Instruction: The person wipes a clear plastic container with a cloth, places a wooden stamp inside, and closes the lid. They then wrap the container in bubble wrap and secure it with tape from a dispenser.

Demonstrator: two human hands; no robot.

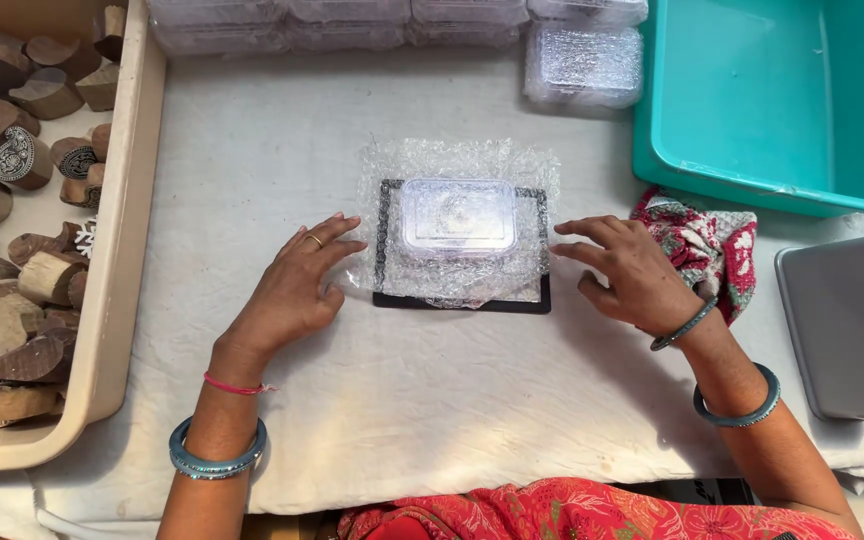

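- The worktop (pixel 432 400), covered in a white cloth, fills most of the frame.
- A beige tray (pixel 117 300) runs down the left edge of the frame, full of carved wooden stamp blocks (pixel 22 280).
- A turquoise tub (pixel 772 100) sits in the upper right corner, just above a red patterned cloth (pixel 712 245) bunched at right of centre.
- A grey machine (pixel 847 330) shows only in part at the right edge.
- Along the top edge runs a row of clear plastic boxes (pixel 352 20), with one bubble-wrapped packet (pixel 584 65) lying just below the row, beside the tub.
- In the centre lies a sheet of bubble wrap (pixel 457 175), spread over a flat black card (pixel 462 300) with a patterned border.
- On the wrap, in the middle of the frame, rests a small clear plastic box (pixel 457 220), lid on, lying flat.
- The left hand (pixel 297 285) lies palm down on the cloth at the left of the card, fingers spread, the fingertips touching the wrap's left edge; it holds nothing.
- The right hand (pixel 627 270) hovers at the card's right side, fingers loosely spread and curved, the tips at the wrap's right edge; it pinches nothing that I can see.
- Both wrists carry blue-green bangles; the left also has a pink thread.
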